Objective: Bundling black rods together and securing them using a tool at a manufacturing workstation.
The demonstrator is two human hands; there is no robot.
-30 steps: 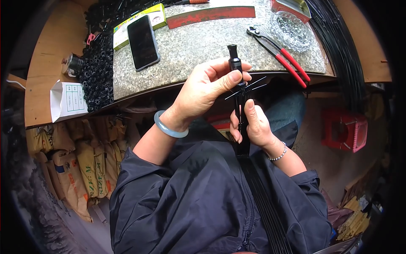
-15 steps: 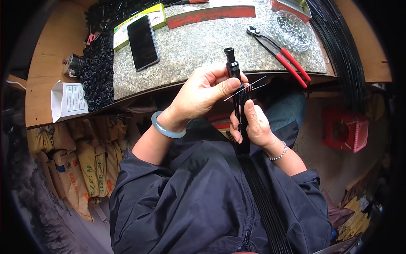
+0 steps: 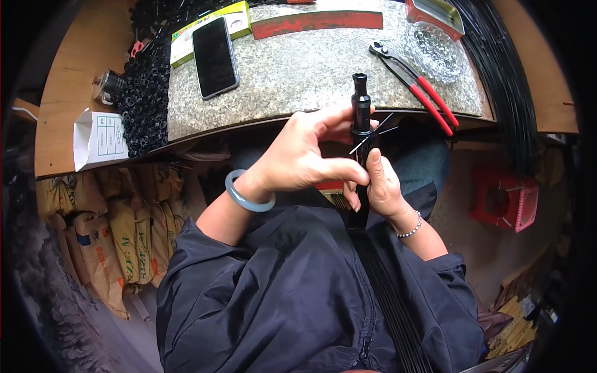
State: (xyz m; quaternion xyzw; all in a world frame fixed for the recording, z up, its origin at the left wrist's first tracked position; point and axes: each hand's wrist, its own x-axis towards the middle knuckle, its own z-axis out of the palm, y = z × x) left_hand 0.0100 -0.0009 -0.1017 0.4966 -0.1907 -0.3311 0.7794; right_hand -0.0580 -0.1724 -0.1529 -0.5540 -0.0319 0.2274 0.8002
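Note:
A long black bundle of thin ribs [image 3: 387, 289], which looks like an umbrella frame, runs up my lap. A black tubular piece [image 3: 360, 109] with a flared top stands upright at its upper end. My left hand [image 3: 297, 152] is curled about the frame, fingers behind the tube, thumb stretched across below it towards my right thumb. Lower down, my right hand [image 3: 387, 189] is closed on the ribs with its thumb pointing up. Some thin rod ends [image 3: 385, 130] splay out sideways just under the tube. The left fingertips are partly hidden.
Beyond my hands is a stone-topped bench with red-handled pliers [image 3: 429, 102], a phone [image 3: 214, 59], a red strip [image 3: 317, 23] and a glass dish [image 3: 435, 53]. Small black parts [image 3: 146, 93] heap at the left, near a white box [image 3: 99, 140]. Black rods [image 3: 491, 68] hang at the right.
My left thumb has come off the tube and moved down towards my right thumb. The tube has shifted slightly right and stands straighter. My right hand keeps its grip on the ribs.

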